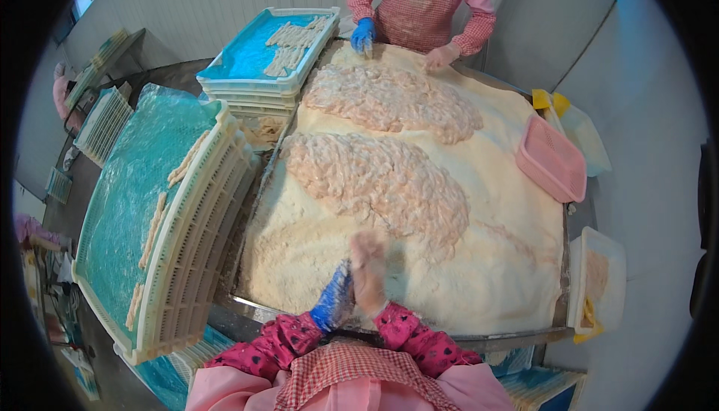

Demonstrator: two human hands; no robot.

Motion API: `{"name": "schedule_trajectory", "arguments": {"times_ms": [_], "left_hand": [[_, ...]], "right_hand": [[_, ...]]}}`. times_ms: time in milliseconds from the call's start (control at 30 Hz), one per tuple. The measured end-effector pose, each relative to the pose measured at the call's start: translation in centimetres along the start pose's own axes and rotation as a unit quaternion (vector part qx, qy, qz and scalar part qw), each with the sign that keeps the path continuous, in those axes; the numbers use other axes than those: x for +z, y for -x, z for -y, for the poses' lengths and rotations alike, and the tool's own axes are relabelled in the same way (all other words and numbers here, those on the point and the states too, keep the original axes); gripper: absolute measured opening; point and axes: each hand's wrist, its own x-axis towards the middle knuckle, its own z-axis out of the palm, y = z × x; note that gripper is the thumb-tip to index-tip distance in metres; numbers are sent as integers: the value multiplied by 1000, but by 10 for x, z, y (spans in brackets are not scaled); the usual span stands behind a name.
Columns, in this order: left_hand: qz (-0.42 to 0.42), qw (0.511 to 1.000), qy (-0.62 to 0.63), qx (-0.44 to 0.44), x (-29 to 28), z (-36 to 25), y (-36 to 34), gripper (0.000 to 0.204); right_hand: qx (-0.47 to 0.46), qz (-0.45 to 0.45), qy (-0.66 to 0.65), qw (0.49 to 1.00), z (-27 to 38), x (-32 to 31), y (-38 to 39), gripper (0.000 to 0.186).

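Note:
My left hand [332,298] in a powdery blue glove and my right hand [368,272] in a clear glove meet palm to palm above the near edge of the floured work surface [292,261]. Their fingers point away from me, pressed together; the right ones are blurred, and whatever may be between my palms is hidden. Just beyond my hands lies a mound of pale pink, flour-coated meat pieces [374,182], with a second mound [386,100] farther back.
At left, stacked crates [187,261] and trays [255,51] carry blue plastic with coated strips. A co-worker [412,10] stands opposite. A pink basket [550,156] and white bins [599,283] sit at right. Other people [67,96] appear at far left.

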Motion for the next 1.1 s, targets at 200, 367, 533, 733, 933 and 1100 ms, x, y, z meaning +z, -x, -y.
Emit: {"name": "schedule_trajectory", "arguments": {"times_ms": [200,367,533,733,933,1100], "left_hand": [[282,945,143,89,-142,21,-85,47],[223,955,59,187,-29,-182,-39,41],[-116,845,-270,447,-101,-380,-16,41],[-167,811,-518,216,-126,-414,-28,65],[-104,803,-476,343,-126,-397,-2,56],[92,764,-572,283,-29,-263,-1,56]], "right_hand": [[23,13,72,997,-15,8,-59,53],[93,14,372,923,-95,-26,-126,25],[123,-7,309,943,-110,5,-132,20],[254,-55,55,964,-143,-18,-130,22],[108,159,-51,980,-43,-21,-115,29],[206,286,10,936,-47,-54,-30,62]]}}
